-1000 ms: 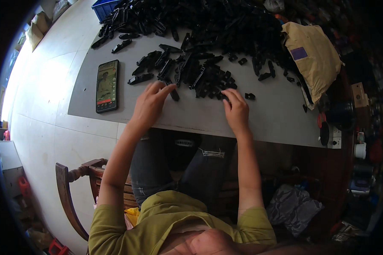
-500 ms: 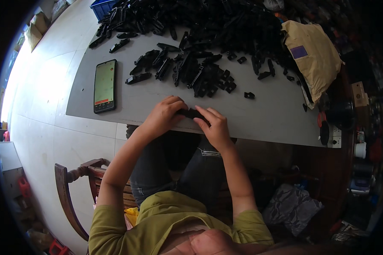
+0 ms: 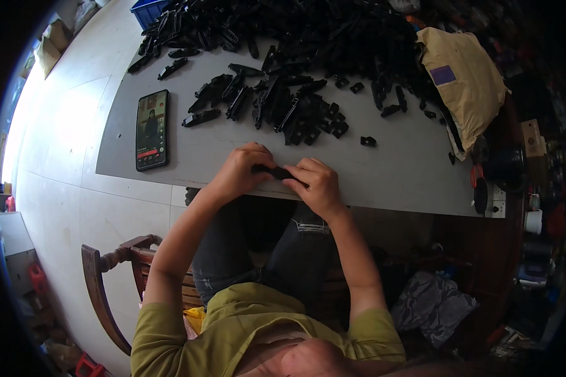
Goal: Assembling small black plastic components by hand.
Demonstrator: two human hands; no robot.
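Between my two hands, at the near edge of the grey table (image 3: pixel 396 182), is a long black plastic part (image 3: pixel 275 171). My left hand (image 3: pixel 244 168) grips its left end, fingers curled over it. The right end is pinched in my right hand (image 3: pixel 316 182), thumb and fingers pressed on it. The fingers cover much of the part, so its exact kind cannot be made out. Just beyond my hands lie similar long black parts (image 3: pixel 238 102) and a cluster of small black square pieces (image 3: pixel 317 129). One small black piece (image 3: pixel 368 142) lies apart, to the right.
A large heap of black parts (image 3: pixel 321 38) covers the far side of the table. A phone (image 3: pixel 151 132) with a lit screen lies at the left. At the right stands a tan bag (image 3: pixel 465 88); a blue crate (image 3: pixel 148 12) is at the far left. A wooden chair (image 3: pixel 110 270) is beside me.
The black part has turned slightly and shows more between my hands. My right hand's fingers have curled in more. The phone's screen has changed from a pale display to a picture of a person.
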